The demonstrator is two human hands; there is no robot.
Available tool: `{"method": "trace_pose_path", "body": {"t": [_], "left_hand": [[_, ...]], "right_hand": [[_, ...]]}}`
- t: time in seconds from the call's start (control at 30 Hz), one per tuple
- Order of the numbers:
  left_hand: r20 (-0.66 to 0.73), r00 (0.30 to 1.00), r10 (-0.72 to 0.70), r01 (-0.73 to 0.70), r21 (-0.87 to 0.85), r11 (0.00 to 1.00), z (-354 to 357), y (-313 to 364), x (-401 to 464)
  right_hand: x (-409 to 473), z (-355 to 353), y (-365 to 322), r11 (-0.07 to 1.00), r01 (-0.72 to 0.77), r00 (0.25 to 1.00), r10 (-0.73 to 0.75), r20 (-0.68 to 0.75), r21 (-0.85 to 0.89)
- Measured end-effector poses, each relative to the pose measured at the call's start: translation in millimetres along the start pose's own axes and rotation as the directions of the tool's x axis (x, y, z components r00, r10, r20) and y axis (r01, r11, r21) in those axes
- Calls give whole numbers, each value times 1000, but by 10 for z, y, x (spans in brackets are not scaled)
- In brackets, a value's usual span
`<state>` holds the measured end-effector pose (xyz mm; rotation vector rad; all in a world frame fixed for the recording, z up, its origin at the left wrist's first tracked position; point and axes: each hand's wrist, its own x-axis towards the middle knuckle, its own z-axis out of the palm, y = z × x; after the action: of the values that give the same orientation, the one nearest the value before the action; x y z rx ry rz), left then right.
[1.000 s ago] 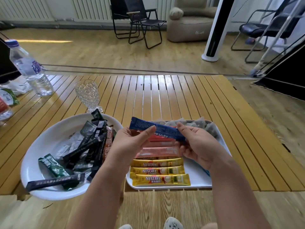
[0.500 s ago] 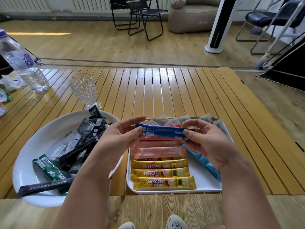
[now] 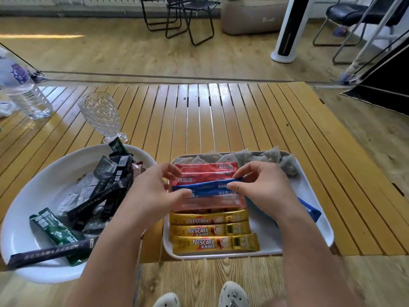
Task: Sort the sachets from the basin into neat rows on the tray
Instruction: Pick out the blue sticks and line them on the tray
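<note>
Presently a blue sachet (image 3: pixel 210 188) is held crosswise just above the rows already laid on the tray (image 3: pixel 318 220), between the red sachets (image 3: pixel 205 171) behind it and the pink sachet (image 3: pixel 210 201) in front.

If it is pressed down carelessly, the neighbouring sachets could be pushed out of line, since they lie loose and close together. The sachet could also be laid across the pink one instead of beside it.

The left hand (image 3: pixel 155 191) is closed on the left end of the sachet, pinched between thumb and fingers. The right hand (image 3: pixel 265 187) is closed on the right end in the same way. Both forearms are stretched forward over the table edge, palms turned down. Many dark sachets (image 3: pixel 104 191) are left in the basin (image 3: pixel 26 196), so much sorting is judged to remain.
</note>
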<state>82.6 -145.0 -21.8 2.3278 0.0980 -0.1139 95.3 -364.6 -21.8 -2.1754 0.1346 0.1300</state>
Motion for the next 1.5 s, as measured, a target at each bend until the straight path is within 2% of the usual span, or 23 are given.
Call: {"method": "trace_pose_path", "body": {"t": [0.13,0.23,0.33,0.43,0.53,0.63,0.73,0.87,1.03,1.13,1.23,1.37,1.5], "left_hand": [[7,999,48,-48,114,992,85,26,-8],[-4,998,59,-58,137,989,96,14,11],[12,993,114,-114,179,977,58,66,-29],[210,954,213,-260,226,939,82,252,-150],[466,842,271,-428,272,862,321,423,-314],[568,767,299,-531,300,792,608,490,-451],[517,771,372,-582,335,741,723,506,-484],[462,785,412,-591,362,721,750,488,-469],[326,836,441,-545,402,736,734,482,-302],[260,862,436,-507,407,760,723,462,-209],[237,894,381,-444,336,831,613,406,-167],[23,952,304,-301,230,925,237,237,-86],[-182,958,222,-176,238,955,-24,12,-1]], "right_hand": [[5,50,3,997,-12,1000,10,-27,-74],[-13,-115,99,989,-73,987,54,-149,-126],[-24,-319,252,956,-194,956,133,-262,-222],[-11,-395,344,929,-274,936,198,-290,-250],[16,-385,362,923,-306,933,243,-265,-234],[62,-350,382,909,-336,934,287,-214,-246],[98,-346,396,905,-341,934,297,-197,-256],[74,-350,357,928,-265,948,201,-246,-262],[48,-383,288,985,-28,961,-20,-276,-169],[61,-301,205,973,117,954,-166,-251,-197],[91,-131,118,947,240,943,-279,-180,-212],[115,178,10,884,373,907,-411,-89,-281],[124,501,-88,824,460,858,-508,-70,-331]]}}
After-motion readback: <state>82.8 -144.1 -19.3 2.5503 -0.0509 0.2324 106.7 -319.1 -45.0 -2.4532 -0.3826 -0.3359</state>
